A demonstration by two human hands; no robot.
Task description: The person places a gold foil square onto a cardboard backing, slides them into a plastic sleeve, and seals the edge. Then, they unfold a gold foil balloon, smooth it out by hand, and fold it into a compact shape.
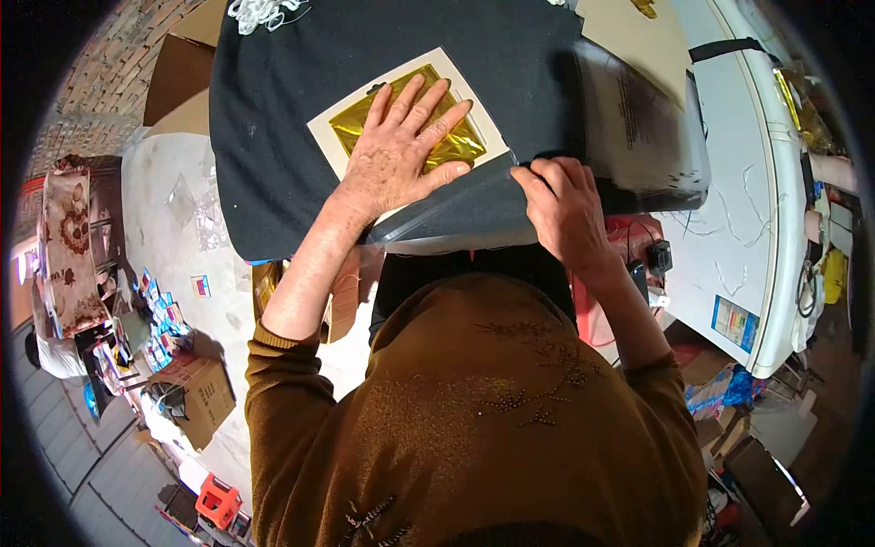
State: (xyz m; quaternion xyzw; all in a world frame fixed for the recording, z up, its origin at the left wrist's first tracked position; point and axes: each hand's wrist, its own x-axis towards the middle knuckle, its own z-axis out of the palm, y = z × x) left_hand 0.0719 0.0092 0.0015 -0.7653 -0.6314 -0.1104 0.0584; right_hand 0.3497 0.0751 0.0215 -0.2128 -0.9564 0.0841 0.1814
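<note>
On the black cloth-covered table (pixel 264 118) lies a cream card with a gold foil panel (pixel 474 144), set at an angle. My left hand (pixel 392 150) rests flat on the foil and card, fingers spread. Clear plastic film (pixel 447 208) extends from the card's lower edge toward me. My right hand (pixel 561 201) is at the card's lower right corner, its thumb and index finger pinched on the edge of the film.
A clear plastic bag (pixel 638 128) lies on the table's right part. White string (pixel 260 13) sits at the top left. A white surface (pixel 729 210) with threads stands to the right. Cardboard boxes (pixel 199 401) and a red stool (pixel 219 499) are on the left.
</note>
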